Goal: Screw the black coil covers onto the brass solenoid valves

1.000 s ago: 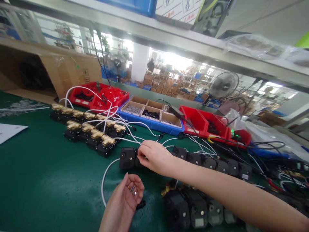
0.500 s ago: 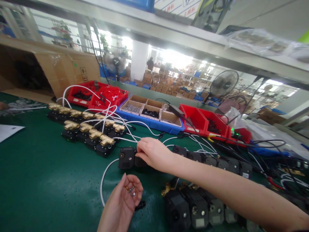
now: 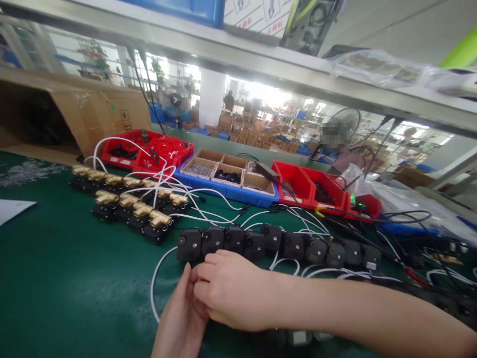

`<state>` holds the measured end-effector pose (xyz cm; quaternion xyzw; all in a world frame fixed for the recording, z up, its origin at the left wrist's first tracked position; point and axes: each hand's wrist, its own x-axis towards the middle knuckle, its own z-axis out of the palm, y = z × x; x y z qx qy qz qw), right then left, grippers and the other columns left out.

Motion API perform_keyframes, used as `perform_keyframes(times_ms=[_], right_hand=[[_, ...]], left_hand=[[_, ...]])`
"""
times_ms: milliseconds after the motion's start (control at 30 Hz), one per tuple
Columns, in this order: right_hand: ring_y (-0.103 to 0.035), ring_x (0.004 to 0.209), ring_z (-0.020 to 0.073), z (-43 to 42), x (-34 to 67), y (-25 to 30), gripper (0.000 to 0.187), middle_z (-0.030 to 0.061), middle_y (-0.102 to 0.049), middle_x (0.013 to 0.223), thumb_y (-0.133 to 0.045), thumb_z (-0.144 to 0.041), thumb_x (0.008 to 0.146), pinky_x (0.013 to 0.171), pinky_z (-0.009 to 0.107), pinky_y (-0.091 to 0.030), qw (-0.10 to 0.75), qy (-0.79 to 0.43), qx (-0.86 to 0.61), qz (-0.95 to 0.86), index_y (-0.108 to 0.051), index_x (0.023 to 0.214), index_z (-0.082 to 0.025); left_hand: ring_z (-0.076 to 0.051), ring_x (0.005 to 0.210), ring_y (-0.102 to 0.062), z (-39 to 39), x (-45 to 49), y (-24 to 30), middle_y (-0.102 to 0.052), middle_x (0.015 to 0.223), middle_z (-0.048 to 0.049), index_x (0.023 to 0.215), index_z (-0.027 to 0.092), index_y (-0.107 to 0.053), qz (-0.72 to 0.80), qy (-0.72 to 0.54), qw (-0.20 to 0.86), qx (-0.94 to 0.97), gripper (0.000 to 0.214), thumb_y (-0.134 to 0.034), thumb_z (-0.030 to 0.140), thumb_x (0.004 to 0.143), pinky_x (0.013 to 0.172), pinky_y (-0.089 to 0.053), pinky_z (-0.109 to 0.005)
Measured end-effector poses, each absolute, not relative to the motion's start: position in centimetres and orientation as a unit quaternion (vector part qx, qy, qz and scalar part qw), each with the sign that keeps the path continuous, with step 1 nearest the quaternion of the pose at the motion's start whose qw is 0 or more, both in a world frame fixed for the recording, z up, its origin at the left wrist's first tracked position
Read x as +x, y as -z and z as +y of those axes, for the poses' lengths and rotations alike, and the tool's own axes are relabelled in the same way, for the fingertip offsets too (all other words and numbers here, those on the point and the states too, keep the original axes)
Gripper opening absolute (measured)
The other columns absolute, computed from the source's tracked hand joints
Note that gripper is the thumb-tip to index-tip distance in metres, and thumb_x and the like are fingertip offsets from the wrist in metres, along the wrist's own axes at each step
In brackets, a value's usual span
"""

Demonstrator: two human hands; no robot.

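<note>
My left hand (image 3: 182, 315) is cupped palm up low in the middle of the view. Small metal screws lay in its palm a moment ago; my right hand now covers them. With fingers bent together, my right hand (image 3: 236, 291) reaches into that palm, and its fingertips are hidden. Just beyond both hands runs a row of black box-shaped units, the leftmost black unit (image 3: 189, 243) having a white cable (image 3: 152, 286) that curves down beside my left hand. More black units (image 3: 300, 338) show partly under my right forearm.
Brass tee fittings (image 3: 160, 219) on black bodies stand in rows at the left. Behind are red bins (image 3: 149, 171), a blue tray (image 3: 227, 190) with compartments of small parts, and another red bin (image 3: 294, 199). White cables cross the green table (image 3: 74, 288). A cardboard box (image 3: 108, 109) stands back left.
My right hand has left the black units in the row and come down toward me into my left palm. The cupped left hand stays in nearly the same place.
</note>
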<state>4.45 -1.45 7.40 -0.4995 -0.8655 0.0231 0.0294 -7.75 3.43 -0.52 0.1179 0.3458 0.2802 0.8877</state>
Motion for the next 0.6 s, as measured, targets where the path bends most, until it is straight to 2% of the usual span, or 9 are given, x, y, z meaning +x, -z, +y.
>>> perform_keyframes(times_ms=[133,267,333,433,500,600], right_hand=[[-0.059,0.089,0.0236,-2.0,3.8,-6.9,0.015,0.0102,-0.068,0.1,-0.056,-0.017,0.094,0.083,0.037,-0.049,-0.009,-0.009,-0.512,-0.859,-0.068,0.093,-0.01],[-0.061,0.091,0.0225,-1.5,4.4,-7.8,0.011,0.0104,-0.069,0.103,-0.06,-0.016,0.089,0.091,0.035,-0.049,-0.071,-0.089,-0.537,-0.836,-0.069,0.09,-0.009],[-0.061,0.091,0.0226,-1.5,4.8,-8.2,0.013,0.0114,-0.069,0.104,-0.061,-0.017,0.088,0.091,0.035,-0.049,-0.065,-0.103,-0.549,-0.827,-0.069,0.093,-0.007],[-0.06,0.089,0.0202,-1.7,5.5,-8.2,0.013,0.01,-0.068,0.101,-0.063,-0.015,0.087,0.084,0.031,-0.049,0.008,-0.121,-0.576,-0.809,-0.069,0.097,-0.008],[-0.059,0.084,0.017,-1.8,6.1,-8.0,0.008,0.0071,-0.066,0.095,-0.064,-0.012,0.085,0.076,0.026,-0.048,0.082,-0.138,-0.603,-0.781,-0.069,0.092,-0.011],[-0.055,0.077,0.013,-1.9,7.5,-7.5,0.007,0.0026,-0.06,0.085,-0.066,-0.007,0.081,0.068,0.022,-0.043,0.192,-0.144,-0.644,-0.727,-0.064,0.077,-0.013]], left_hand=[[-0.017,0.076,-0.073,2.9,-7.0,-0.6,-0.075,0.085,-0.0102,0.093,0.007,-0.072,0.384,-0.285,0.87,0.121,0.025,-0.049,0.016,0.099,0.073,-0.063,-0.029],[-0.012,0.063,-0.07,2.1,-5.8,-2.4,-0.074,0.075,-0.0088,0.087,0.005,-0.07,0.419,-0.31,0.847,0.106,0.031,-0.042,0.009,0.099,0.072,-0.063,-0.026],[-0.011,0.06,-0.068,1.8,-5.2,-3.1,-0.074,0.071,-0.0076,0.087,0.006,-0.07,0.415,-0.312,0.849,0.095,0.033,-0.04,0.008,0.1,0.072,-0.063,-0.025],[-0.013,0.067,-0.072,1.5,-4.6,-3.6,-0.074,0.073,-0.0072,0.101,0.005,-0.07,0.4,-0.31,0.858,0.086,0.034,-0.036,0.005,0.1,0.073,-0.062,-0.025],[-0.014,0.073,-0.073,1.5,-4.4,-3.4,-0.075,0.077,-0.0072,0.107,0.006,-0.069,0.385,-0.311,0.864,0.09,0.035,-0.036,0.003,0.099,0.073,-0.062,-0.024],[-0.014,0.072,-0.072,1.7,-4.1,-2.5,-0.075,0.081,-0.0087,0.098,0.007,-0.072,0.367,-0.317,0.866,0.119,0.033,-0.039,0.007,0.099,0.067,-0.062,-0.023]])
